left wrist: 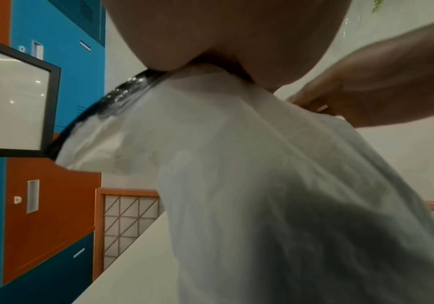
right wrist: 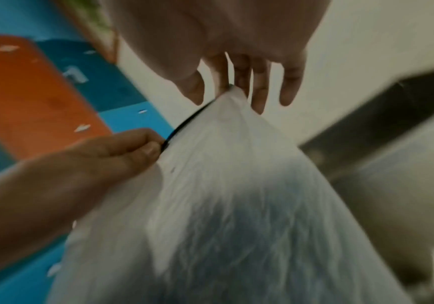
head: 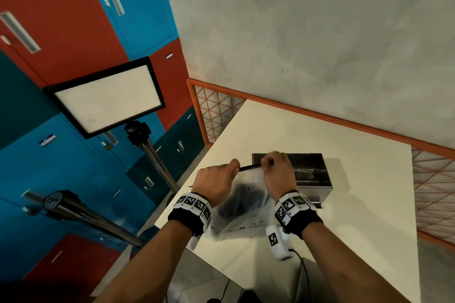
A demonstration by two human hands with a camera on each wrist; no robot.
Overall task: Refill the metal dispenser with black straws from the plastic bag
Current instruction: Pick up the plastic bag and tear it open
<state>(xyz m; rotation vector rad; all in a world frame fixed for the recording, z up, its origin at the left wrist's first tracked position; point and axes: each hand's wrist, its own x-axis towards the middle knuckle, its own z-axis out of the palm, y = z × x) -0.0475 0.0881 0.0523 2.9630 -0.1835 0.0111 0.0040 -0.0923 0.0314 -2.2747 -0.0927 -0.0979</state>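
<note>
1. The left hand (head: 216,183) pinches the left end of the black top strip of the translucent plastic bag (head: 242,202), thumb and forefinger pressed together on it, the other fingers curled.
2. The right hand (head: 279,172) pinches the strip's right end between thumb and fingertips; in the right wrist view its fingers (right wrist: 260,88) point down onto the bag's peak, close together.
3. Between the 2 sets of fingers the black strip (head: 250,168) runs taut and nearly level; the bag hangs below them, its lower part resting on the table.
4. Black straws (head: 235,200) show as a dark blurred mass inside the bag, below both hands; single straws cannot be made out.
5. The open-topped rectangular metal dispenser (head: 311,174) stands on the table just beyond the right fingers; whether the hand touches it cannot be told.
6. Small print runs along the bag's lower part, too blurred to read; both wristbands (head: 194,205) carry square black-and-white markers.
7. The cream table (head: 357,204) has an orange-framed lattice panel (head: 214,110) along its far edges, beneath a grey plaster wall.
8. Left of the fingers stand red, blue and teal metal lockers (head: 61,19) with small illegible label plates, and a black-framed white light panel (head: 108,96) on a tripod.
</note>
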